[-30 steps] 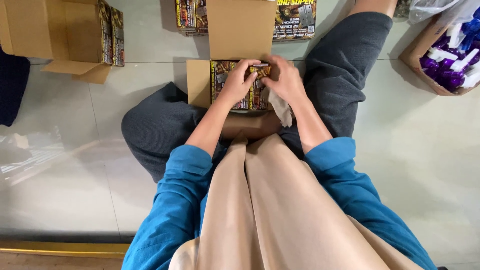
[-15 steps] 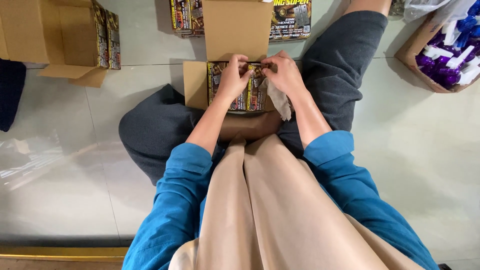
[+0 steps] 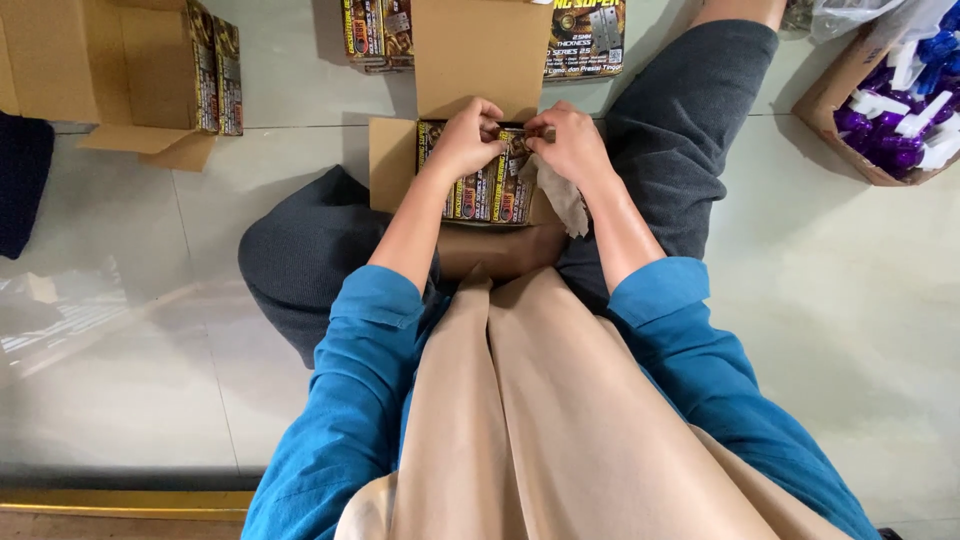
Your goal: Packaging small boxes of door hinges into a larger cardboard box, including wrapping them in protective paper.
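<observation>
An open cardboard carton sits on the floor between my knees, packed with several small printed product boxes standing on edge. My left hand and my right hand meet over the far end of the row, fingers pinched on one small printed box at the top of the carton. A crumpled beige cloth hangs from under my right hand over the carton's right side.
A second open carton with the same printed boxes lies at the far left. More printed boxes stand behind the carton. A box of purple spray bottles is at the far right. A dark cloth lies at the left edge.
Both hands have shifted slightly toward the far end of the carton and closed tighter on the small box. The cloth still hangs under my right hand.
</observation>
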